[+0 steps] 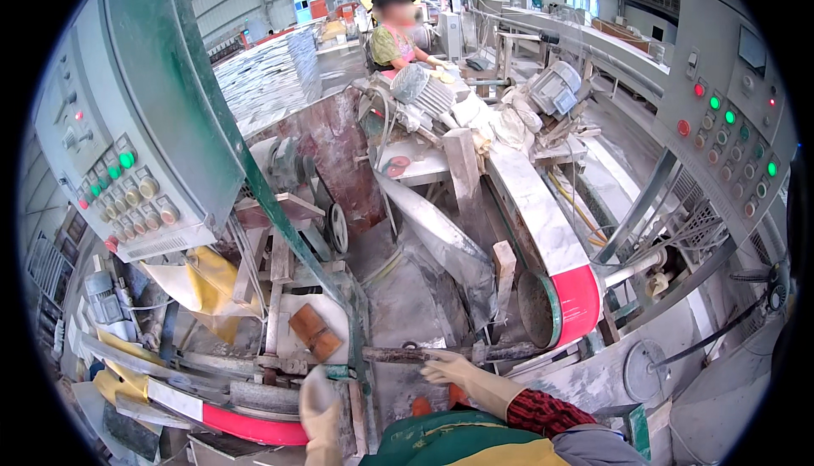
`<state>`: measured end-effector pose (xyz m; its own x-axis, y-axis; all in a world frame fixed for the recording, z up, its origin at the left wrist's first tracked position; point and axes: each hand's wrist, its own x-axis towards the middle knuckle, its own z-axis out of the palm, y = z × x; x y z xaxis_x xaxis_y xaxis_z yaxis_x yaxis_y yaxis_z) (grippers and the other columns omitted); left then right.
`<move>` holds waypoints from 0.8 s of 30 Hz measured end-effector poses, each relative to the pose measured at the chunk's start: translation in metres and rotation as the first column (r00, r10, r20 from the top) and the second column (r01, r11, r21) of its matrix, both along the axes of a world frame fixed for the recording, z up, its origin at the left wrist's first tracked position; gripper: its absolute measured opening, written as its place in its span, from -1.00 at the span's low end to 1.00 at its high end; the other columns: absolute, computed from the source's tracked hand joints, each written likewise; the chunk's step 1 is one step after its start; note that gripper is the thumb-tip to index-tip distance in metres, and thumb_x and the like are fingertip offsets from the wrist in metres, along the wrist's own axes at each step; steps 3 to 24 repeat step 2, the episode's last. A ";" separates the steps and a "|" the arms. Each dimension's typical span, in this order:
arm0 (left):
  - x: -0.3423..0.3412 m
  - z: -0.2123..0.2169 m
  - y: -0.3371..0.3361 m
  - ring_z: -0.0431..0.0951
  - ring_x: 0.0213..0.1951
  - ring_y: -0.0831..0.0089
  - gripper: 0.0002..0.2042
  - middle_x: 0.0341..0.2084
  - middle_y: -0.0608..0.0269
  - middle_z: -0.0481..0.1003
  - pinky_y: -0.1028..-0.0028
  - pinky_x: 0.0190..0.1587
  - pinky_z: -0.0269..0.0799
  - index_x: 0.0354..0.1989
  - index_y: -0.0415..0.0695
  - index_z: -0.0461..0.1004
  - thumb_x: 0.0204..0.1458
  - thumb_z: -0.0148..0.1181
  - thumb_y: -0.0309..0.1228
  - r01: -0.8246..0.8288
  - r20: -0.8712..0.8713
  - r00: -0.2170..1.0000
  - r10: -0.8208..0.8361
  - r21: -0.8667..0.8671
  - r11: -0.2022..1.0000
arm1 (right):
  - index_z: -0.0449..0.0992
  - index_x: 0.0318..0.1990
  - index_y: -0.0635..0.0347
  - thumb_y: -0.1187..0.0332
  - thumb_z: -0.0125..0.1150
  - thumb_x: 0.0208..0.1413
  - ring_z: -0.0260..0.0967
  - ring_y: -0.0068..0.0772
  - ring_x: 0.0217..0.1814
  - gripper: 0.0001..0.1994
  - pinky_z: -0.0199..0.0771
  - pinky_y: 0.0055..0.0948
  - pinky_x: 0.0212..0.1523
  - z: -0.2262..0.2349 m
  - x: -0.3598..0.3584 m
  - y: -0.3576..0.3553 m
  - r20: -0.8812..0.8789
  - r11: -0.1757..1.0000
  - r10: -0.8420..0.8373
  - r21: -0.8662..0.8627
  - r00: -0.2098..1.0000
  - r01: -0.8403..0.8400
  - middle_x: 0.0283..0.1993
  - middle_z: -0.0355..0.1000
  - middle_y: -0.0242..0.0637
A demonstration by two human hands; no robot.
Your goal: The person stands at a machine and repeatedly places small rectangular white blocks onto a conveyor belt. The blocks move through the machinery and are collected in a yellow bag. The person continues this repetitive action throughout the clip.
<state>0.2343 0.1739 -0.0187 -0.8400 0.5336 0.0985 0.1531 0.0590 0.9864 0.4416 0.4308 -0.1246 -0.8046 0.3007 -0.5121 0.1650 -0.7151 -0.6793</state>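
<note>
Both my hands wear cream rubber gloves. My left hand (319, 411) is raised at the lower middle, beside the end of a red-and-white belt (254, 426); its fingers are smeared, so their grip cannot be read. Over to the right, my right hand (462, 377) reaches leftward with fingers stretched out and nothing visible in them. It is just below a dusty horizontal metal bar (432, 353); whether it touches the bar is unclear. A red-and-black sleeve covers my right forearm. Below my hands shows a green and yellow apron (458, 442).
Control cabinets with lit buttons stand left (127, 161) and right (729, 118). A conveyor belt (543, 212) with white and red parts runs away ahead, near motors (555, 89). A brown block (315, 332) lies left of centre. Another person (398, 38) is at the far side.
</note>
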 end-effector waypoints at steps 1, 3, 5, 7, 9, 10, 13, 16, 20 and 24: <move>0.024 0.021 0.021 0.22 0.19 0.36 -0.29 0.11 0.16 0.30 0.39 0.27 0.00 0.18 -0.19 0.23 -0.32 0.19 -0.71 -0.020 0.107 0.994 0.031 -0.109 0.994 | 0.10 0.30 -0.17 0.29 0.11 0.15 0.48 -0.33 -0.21 -0.44 0.52 -0.37 -0.12 0.053 -0.017 -0.014 0.024 0.997 0.051 0.063 0.998 -0.053 -0.15 0.47 -0.10; 0.026 0.021 0.021 0.22 0.19 0.36 -0.29 0.11 0.16 0.30 0.39 0.27 0.00 0.18 -0.19 0.23 -0.32 0.19 -0.71 0.001 0.111 0.994 0.012 -0.115 0.993 | -0.06 0.35 -0.07 0.29 0.20 0.09 0.47 -0.27 -0.29 -0.28 0.52 -0.38 -0.20 0.102 -0.025 -0.022 0.079 0.992 0.058 0.106 0.995 -0.067 -0.14 0.47 -0.16; 0.026 0.021 0.021 0.22 0.19 0.36 -0.29 0.11 0.16 0.30 0.39 0.27 0.00 0.18 -0.19 0.23 -0.32 0.19 -0.71 0.001 0.111 0.994 0.012 -0.115 0.993 | -0.06 0.35 -0.07 0.29 0.20 0.09 0.47 -0.27 -0.29 -0.28 0.52 -0.38 -0.20 0.102 -0.025 -0.022 0.079 0.992 0.058 0.106 0.995 -0.067 -0.14 0.47 -0.16; 0.026 0.021 0.021 0.22 0.19 0.36 -0.29 0.11 0.16 0.30 0.39 0.27 0.00 0.18 -0.19 0.23 -0.32 0.19 -0.71 0.001 0.111 0.994 0.012 -0.115 0.993 | -0.06 0.35 -0.07 0.29 0.20 0.09 0.47 -0.27 -0.29 -0.28 0.52 -0.38 -0.20 0.102 -0.025 -0.022 0.079 0.992 0.058 0.106 0.995 -0.067 -0.14 0.47 -0.16; 0.026 0.021 0.021 0.22 0.19 0.36 -0.29 0.11 0.16 0.30 0.39 0.27 0.00 0.18 -0.19 0.23 -0.32 0.19 -0.71 0.001 0.111 0.994 0.012 -0.115 0.993 | -0.06 0.35 -0.07 0.29 0.20 0.09 0.47 -0.27 -0.29 -0.28 0.52 -0.38 -0.20 0.102 -0.025 -0.022 0.079 0.992 0.058 0.106 0.995 -0.067 -0.14 0.47 -0.16; 0.026 0.021 0.021 0.22 0.19 0.36 -0.29 0.11 0.16 0.30 0.39 0.27 0.00 0.18 -0.19 0.23 -0.32 0.19 -0.71 0.001 0.111 0.994 0.012 -0.115 0.993 | -0.06 0.35 -0.07 0.29 0.20 0.09 0.47 -0.27 -0.29 -0.28 0.52 -0.38 -0.20 0.102 -0.025 -0.022 0.079 0.992 0.058 0.106 0.995 -0.067 -0.14 0.47 -0.16; 0.026 0.021 0.021 0.22 0.19 0.36 -0.29 0.11 0.16 0.30 0.39 0.27 0.00 0.18 -0.19 0.23 -0.32 0.19 -0.71 0.001 0.111 0.994 0.012 -0.115 0.993 | -0.06 0.35 -0.07 0.29 0.20 0.09 0.47 -0.27 -0.29 -0.28 0.52 -0.38 -0.20 0.102 -0.025 -0.022 0.079 0.992 0.058 0.106 0.995 -0.067 -0.14 0.47 -0.16; 0.026 0.021 0.021 0.22 0.19 0.36 -0.29 0.11 0.16 0.30 0.39 0.27 0.00 0.18 -0.19 0.23 -0.32 0.19 -0.71 0.001 0.111 0.994 0.012 -0.115 0.993 | -0.06 0.35 -0.07 0.29 0.20 0.09 0.47 -0.27 -0.29 -0.28 0.52 -0.38 -0.20 0.102 -0.025 -0.022 0.079 0.992 0.058 0.106 0.995 -0.067 -0.14 0.47 -0.16; 0.026 0.021 0.021 0.22 0.19 0.36 -0.29 0.11 0.16 0.30 0.39 0.27 0.00 0.18 -0.19 0.23 -0.32 0.19 -0.71 0.001 0.111 0.994 0.012 -0.115 0.993 | -0.06 0.35 -0.07 0.29 0.20 0.09 0.47 -0.27 -0.29 -0.28 0.52 -0.38 -0.20 0.102 -0.025 -0.022 0.079 0.992 0.058 0.106 0.995 -0.067 -0.14 0.47 -0.16; 0.026 0.021 0.021 0.22 0.19 0.36 -0.29 0.11 0.16 0.30 0.39 0.27 0.00 0.18 -0.19 0.23 -0.32 0.19 -0.71 0.001 0.111 0.994 0.012 -0.115 0.993 | -0.06 0.35 -0.07 0.29 0.20 0.09 0.47 -0.27 -0.29 -0.28 0.52 -0.38 -0.20 0.102 -0.025 -0.022 0.079 0.992 0.058 0.106 0.995 -0.067 -0.14 0.47 -0.16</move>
